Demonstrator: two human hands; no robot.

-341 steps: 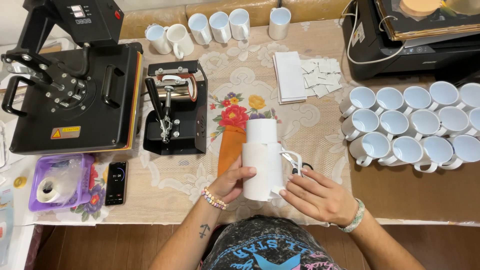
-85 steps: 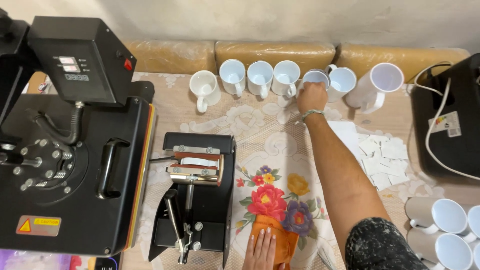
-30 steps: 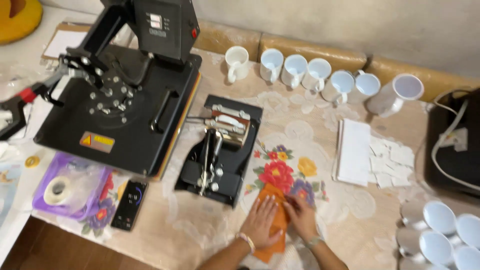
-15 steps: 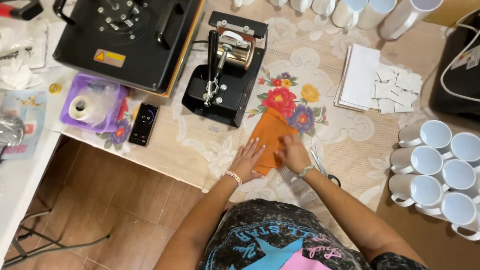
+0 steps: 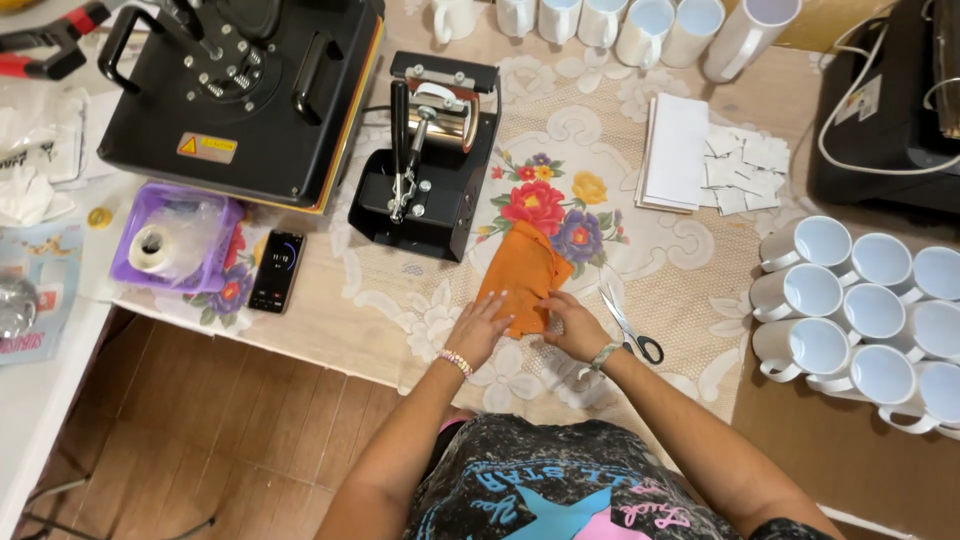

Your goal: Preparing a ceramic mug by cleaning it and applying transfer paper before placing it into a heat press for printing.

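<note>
An orange cloth [image 5: 522, 272] lies on the floral lace tablecloth [image 5: 600, 220] in front of me. My left hand [image 5: 480, 327] rests with fingers spread on its lower left edge. My right hand [image 5: 574, 325] presses the lower right edge with curled fingers. Both hands touch the cloth; neither lifts it. A black mug press [image 5: 428, 155] stands just behind the cloth.
Scissors [image 5: 630, 325] lie right of my right hand. A large black heat press [image 5: 235, 90] sits at the back left, with a phone [image 5: 275, 272] and a purple tray [image 5: 175, 245] in front. White mugs [image 5: 860, 310] crowd the right; more mugs [image 5: 640, 22] line the back. White paper sheets [image 5: 710, 165] lie mid-right.
The view has tilted back up over the table. My hands have stayed on the orange cloth's near edge, the right hand curling over it.
</note>
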